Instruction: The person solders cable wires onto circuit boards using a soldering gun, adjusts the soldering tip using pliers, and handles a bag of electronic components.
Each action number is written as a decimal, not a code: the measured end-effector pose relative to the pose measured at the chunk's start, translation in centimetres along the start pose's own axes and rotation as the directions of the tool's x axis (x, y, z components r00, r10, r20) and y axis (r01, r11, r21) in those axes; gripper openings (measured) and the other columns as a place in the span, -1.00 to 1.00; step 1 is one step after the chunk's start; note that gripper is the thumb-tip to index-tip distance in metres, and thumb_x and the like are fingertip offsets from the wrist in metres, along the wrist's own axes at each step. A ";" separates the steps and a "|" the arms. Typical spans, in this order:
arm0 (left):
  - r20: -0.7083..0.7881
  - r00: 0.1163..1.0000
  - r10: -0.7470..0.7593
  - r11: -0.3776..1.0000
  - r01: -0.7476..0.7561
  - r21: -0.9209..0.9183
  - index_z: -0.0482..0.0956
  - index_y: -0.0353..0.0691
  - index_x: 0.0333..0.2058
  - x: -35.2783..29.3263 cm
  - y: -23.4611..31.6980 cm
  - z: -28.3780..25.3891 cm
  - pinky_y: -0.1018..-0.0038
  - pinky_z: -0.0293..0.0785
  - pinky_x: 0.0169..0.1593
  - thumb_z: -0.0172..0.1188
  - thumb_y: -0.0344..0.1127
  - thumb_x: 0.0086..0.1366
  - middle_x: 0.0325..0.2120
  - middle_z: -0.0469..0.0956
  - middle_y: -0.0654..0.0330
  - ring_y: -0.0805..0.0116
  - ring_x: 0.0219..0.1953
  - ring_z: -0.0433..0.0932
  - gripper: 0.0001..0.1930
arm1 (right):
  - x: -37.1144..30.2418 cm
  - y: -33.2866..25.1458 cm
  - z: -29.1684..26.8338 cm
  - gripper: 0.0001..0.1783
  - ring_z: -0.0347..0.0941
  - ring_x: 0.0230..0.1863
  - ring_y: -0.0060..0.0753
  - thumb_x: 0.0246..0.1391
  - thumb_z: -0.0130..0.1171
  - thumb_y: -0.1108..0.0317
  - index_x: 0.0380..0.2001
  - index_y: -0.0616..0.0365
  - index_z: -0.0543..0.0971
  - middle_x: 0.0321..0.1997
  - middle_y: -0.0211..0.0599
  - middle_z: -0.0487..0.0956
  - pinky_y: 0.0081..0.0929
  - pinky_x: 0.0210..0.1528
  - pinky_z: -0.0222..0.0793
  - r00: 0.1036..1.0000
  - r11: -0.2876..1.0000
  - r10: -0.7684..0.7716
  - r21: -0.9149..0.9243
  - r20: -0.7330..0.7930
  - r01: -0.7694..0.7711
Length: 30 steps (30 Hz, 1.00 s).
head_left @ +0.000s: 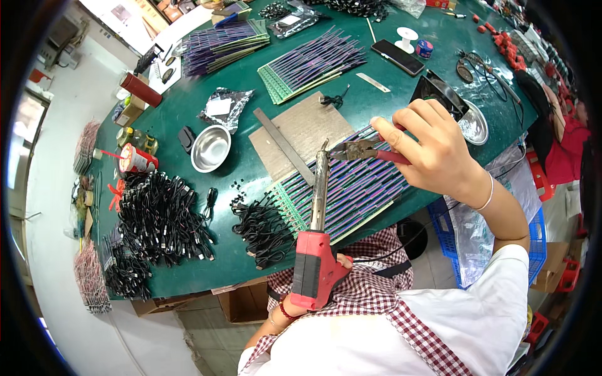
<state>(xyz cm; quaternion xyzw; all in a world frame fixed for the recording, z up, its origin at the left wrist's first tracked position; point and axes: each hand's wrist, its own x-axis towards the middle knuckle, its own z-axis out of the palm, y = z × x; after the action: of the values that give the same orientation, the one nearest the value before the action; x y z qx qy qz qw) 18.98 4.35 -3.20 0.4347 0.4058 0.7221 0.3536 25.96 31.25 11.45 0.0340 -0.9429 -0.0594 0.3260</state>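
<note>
My left hand (293,306), mostly hidden behind the tool, is wrapped round a red and black soldering gun (316,266). Its long metal barrel points away from me, the bent tip uppermost. In my right hand (433,147) is a pair of pliers (356,150) with red handles, jaws toward the left. The jaws lie close beside the soldering tip; whether they touch it I cannot tell. Below both tools is a panel of narrow purple and green circuit board strips (351,200). Black cables (263,229) lie against its left edge.
A metal bar (282,144) lies across brown cardboard (301,119). Left are a steel bowl (211,149), a heap of black cables (160,216) and a drink cup (138,160). Further back are more board stacks (313,62) and a phone (397,57). Another steel bowl (478,125) stands right.
</note>
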 end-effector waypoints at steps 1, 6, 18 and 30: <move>0.000 1.000 -0.001 1.000 0.001 -0.001 0.40 -0.29 -0.17 0.0 0.0 0.0 0.65 0.39 -0.07 0.00 -0.42 0.34 -0.24 0.47 0.27 0.51 -0.29 0.46 -0.87 | 0.0 0.1 0.0 -0.45 0.33 -0.40 -0.25 -0.44 0.35 0.37 -0.20 0.19 0.56 -0.43 -0.30 0.41 -0.35 -0.35 0.26 1.000 1.000 -0.007 -0.011 0.000 0.007; -0.051 0.980 -0.192 0.946 0.171 -0.277 0.41 -0.29 -0.14 -0.4 0.8 0.3 0.58 0.37 0.00 0.04 -0.51 0.28 -0.24 0.46 0.23 0.45 -0.15 0.46 -0.82 | -0.1 0.4 -0.1 -0.47 0.33 -0.39 -0.24 -0.41 0.33 0.34 -0.20 0.19 0.56 -0.43 -0.30 0.40 -0.34 -0.34 0.27 1.000 0.999 -0.025 -0.038 0.012 0.026; 0.112 0.943 -0.314 0.932 0.328 -0.156 0.39 -0.30 -0.02 -2.9 -0.9 -2.5 0.45 0.32 0.11 0.08 -0.54 0.21 -0.13 0.47 0.14 0.33 -0.03 0.44 -0.67 | -0.6 0.7 -0.5 -0.59 0.32 -0.39 -0.30 -0.22 0.20 0.31 -0.21 0.25 0.52 -0.42 -0.31 0.40 -0.39 -0.32 0.27 0.989 0.974 -0.110 -0.185 0.103 0.128; 0.078 0.925 -0.372 0.927 0.374 -0.012 0.40 -0.30 0.00 -2.0 0.9 -1.9 0.46 0.32 0.11 0.08 -0.58 0.19 -0.10 0.47 0.15 0.34 -0.02 0.44 -0.64 | -1.7 0.1 -0.8 -0.64 0.35 -0.44 -0.30 -0.16 0.24 0.36 -0.23 0.24 0.48 -0.47 -0.30 0.42 -0.42 -0.37 0.30 0.971 0.999 0.040 -0.005 0.235 -0.040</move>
<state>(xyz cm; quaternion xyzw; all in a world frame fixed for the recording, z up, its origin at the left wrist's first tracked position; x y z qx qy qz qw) 17.81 1.71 -3.59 0.3715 0.4580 0.6301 0.5053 27.77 31.43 11.10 0.0076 -0.9753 -0.0567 0.2135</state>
